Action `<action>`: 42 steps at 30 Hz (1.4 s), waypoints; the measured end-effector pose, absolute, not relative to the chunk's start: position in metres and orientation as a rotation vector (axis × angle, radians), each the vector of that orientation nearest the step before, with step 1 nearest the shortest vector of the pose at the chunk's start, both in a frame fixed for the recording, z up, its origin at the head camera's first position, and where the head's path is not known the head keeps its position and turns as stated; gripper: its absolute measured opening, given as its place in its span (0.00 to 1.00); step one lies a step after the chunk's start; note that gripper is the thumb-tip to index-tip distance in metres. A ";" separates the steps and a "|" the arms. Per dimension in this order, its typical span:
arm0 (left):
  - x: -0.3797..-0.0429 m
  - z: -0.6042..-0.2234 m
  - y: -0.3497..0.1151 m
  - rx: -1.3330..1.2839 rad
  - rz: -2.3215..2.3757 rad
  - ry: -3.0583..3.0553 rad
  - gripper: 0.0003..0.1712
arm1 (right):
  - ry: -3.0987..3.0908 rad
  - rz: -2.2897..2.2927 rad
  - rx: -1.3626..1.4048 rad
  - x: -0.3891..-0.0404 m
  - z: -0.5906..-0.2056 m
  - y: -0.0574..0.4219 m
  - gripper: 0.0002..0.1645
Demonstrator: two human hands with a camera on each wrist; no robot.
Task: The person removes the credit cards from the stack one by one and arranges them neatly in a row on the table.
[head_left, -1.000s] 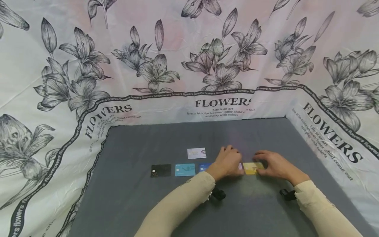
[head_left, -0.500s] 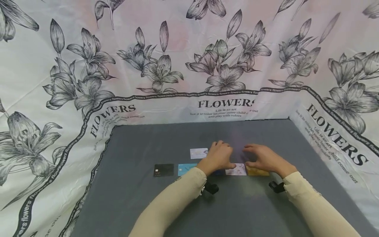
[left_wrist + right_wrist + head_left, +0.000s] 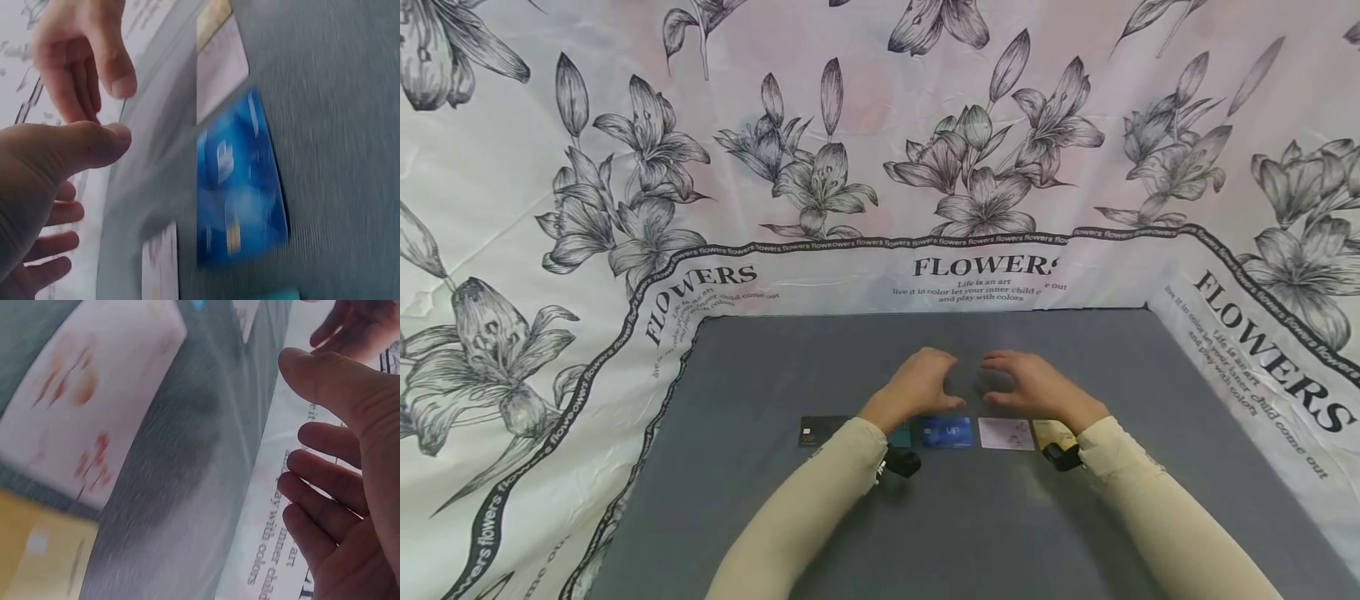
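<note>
Bank-style cards lie in a row on the grey tabletop: a black VIP card, a teal card partly behind the left sleeve, a blue VIP card, a pale pink flowered card and a yellow card. My left hand, fingers loosely bent and holding nothing, hovers beyond the blue and teal cards. It hides a white card that the left wrist view shows beside the blue one. Facing it, my right hand hangs with relaxed fingers beyond the pink and yellow cards, also without anything in it.
White fabric printed with lilies and the word FLOWERS rises around the back and sides of the tabletop. A black wrist strap piece shows under the left sleeve, another under the right.
Both hands have moved left and away from the row. The right hand has come off the yellow card; the left hand has uncovered the blue and pink cards and now covers the white one.
</note>
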State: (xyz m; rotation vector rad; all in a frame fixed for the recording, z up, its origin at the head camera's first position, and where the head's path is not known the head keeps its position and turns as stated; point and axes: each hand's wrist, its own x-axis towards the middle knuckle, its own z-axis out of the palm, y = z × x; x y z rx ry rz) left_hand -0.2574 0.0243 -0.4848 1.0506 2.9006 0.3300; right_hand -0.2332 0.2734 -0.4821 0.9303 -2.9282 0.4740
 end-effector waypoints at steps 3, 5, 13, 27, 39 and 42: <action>-0.261 -0.488 0.006 1.027 0.462 2.877 0.42 | -2.918 0.484 0.923 -0.238 -0.483 0.265 0.34; -0.263 -0.490 -0.006 1.005 0.542 2.857 0.41 | -2.901 0.505 0.926 -0.241 -0.485 0.260 0.34; -0.275 -0.501 -0.054 0.943 0.807 2.769 0.40 | -2.836 0.668 0.932 -0.252 -0.491 0.233 0.35; -0.280 -0.527 -0.083 0.886 0.837 2.761 0.36 | -2.902 0.847 0.855 -0.258 -0.516 0.206 0.31; -0.278 -0.534 -0.084 0.901 0.793 2.793 0.30 | -3.002 0.785 0.784 -0.258 -0.527 0.196 0.31; -0.278 -0.535 -0.085 0.916 0.812 2.804 0.29 | -3.010 0.799 0.769 -0.257 -0.526 0.195 0.30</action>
